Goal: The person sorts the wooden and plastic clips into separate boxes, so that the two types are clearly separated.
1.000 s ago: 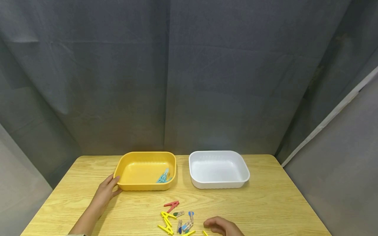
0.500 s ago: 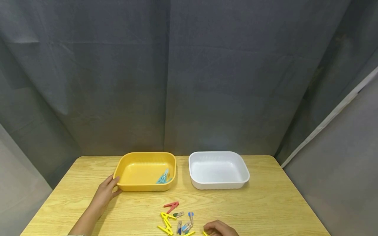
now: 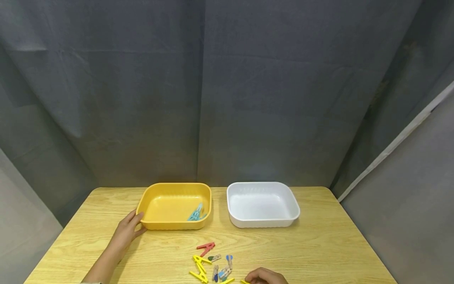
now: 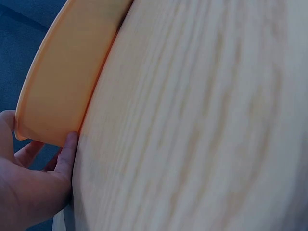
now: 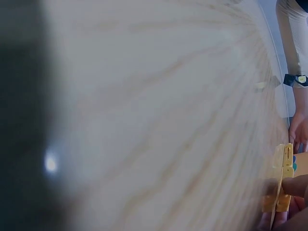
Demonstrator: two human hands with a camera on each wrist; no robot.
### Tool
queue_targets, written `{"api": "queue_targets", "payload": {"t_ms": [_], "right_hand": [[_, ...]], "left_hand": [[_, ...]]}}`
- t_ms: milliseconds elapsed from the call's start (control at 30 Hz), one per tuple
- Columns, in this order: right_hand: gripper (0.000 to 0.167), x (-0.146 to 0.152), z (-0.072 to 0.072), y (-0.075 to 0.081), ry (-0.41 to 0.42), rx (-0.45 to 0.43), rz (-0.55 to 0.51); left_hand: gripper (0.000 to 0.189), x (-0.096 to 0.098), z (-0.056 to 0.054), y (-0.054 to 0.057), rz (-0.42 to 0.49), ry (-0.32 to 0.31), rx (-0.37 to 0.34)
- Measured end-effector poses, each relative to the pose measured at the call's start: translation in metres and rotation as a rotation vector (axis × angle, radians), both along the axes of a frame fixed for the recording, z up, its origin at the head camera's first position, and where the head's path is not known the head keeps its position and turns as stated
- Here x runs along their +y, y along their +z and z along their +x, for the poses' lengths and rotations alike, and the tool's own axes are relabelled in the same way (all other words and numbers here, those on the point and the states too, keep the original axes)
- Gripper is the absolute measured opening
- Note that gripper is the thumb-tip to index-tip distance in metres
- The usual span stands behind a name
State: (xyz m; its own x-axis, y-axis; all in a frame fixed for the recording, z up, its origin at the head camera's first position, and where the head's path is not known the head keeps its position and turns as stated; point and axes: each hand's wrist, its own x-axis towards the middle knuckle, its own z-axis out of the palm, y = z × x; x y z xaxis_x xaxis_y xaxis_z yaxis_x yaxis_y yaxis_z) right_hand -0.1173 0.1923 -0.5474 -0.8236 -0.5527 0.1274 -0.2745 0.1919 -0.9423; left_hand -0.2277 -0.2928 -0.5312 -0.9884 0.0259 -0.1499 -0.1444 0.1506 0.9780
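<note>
My left hand (image 3: 125, 232) grips the near left corner of a yellow basin (image 3: 173, 225), its thumb low on the wall in the left wrist view. Light blue clothespins (image 3: 196, 213) lie inside the basin. At the bottom edge of the head view, my right hand (image 3: 266, 275) pinches a yellow clothespin (image 5: 284, 180) between thumb and finger; the right wrist view shows it side on. Left of that hand are a red clothespin (image 3: 206, 248), more yellow clothespins (image 3: 200, 269) and several small wooden pegs (image 3: 225, 272) with blue or green pieces.
A white basin (image 3: 264, 223) stands to the right of the yellow one, a narrow gap between them. Both sit near the back edge of the wooden table (image 3: 319, 244). Grey curtains (image 3: 248, 98) hang behind and at both sides.
My right hand has moved down and closed its fingers on the yellow clothespin beside it, which has tilted slightly. The left hand and both basins have stayed in place.
</note>
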Motion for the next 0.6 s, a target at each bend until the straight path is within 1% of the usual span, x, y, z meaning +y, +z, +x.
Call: {"api": "queue_targets", "payload": {"t_ms": [200,367,467,600], "right_hand": [[0.025,0.001,-0.002,0.010,-0.005,-0.178,-0.004],[0.033,0.000,-0.005,0.016,-0.054,-0.292,0.005],[0.037,0.001,-0.008,0.019,-0.076,-0.321,0.001],[0.035,0.001,-0.015,0.022,-0.082,-0.307,-0.010]], "left_hand": [[0.070,0.000,-0.001,0.001,0.007,0.006,-0.010],[0.071,0.000,-0.001,0.001,0.001,0.003,-0.007],[0.072,0.000,-0.001,0.001,-0.001,0.007,-0.007],[0.072,0.000,-0.001,0.000,-0.007,0.011,-0.012]]}}
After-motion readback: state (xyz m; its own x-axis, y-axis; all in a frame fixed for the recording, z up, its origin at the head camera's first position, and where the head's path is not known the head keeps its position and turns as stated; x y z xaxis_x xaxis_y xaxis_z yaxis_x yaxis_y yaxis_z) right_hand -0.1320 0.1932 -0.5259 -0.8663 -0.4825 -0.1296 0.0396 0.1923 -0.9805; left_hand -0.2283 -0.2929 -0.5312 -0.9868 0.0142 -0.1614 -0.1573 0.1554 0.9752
